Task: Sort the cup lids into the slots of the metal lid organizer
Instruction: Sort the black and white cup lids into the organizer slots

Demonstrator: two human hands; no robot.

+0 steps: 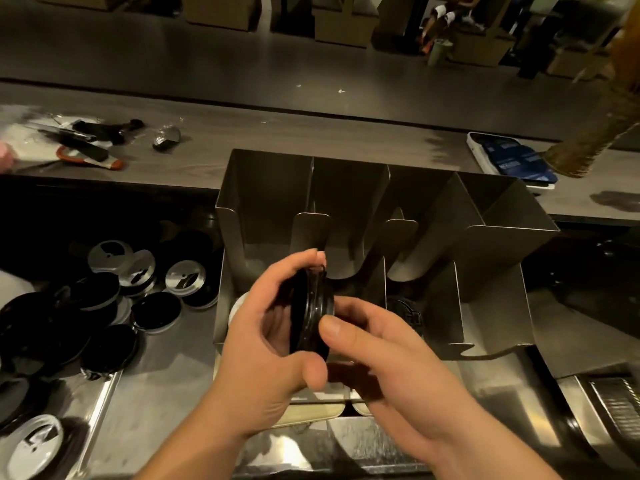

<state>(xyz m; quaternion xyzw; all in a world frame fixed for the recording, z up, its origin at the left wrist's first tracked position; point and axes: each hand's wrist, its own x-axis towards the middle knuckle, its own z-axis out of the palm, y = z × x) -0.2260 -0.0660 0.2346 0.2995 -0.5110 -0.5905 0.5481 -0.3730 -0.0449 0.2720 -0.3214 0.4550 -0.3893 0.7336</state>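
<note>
Black lids (311, 308), stacked on edge, are clasped between both hands just before the organizer (485, 271): left hand (263, 336) curled over them, right hand (388, 351) pressing its thumb on the rim. Slot contents behind are mostly hidden.

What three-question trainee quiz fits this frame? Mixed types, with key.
1. True or false: the black lid stack is gripped by both the left hand and the right hand.
2. The loose lid pile lies on which side of the metal organizer? A) its left B) its right C) behind it
3. Short answer: is the held stack lying flat or standing on edge?

Key: 1 true; 2 A; 3 on edge.
</note>
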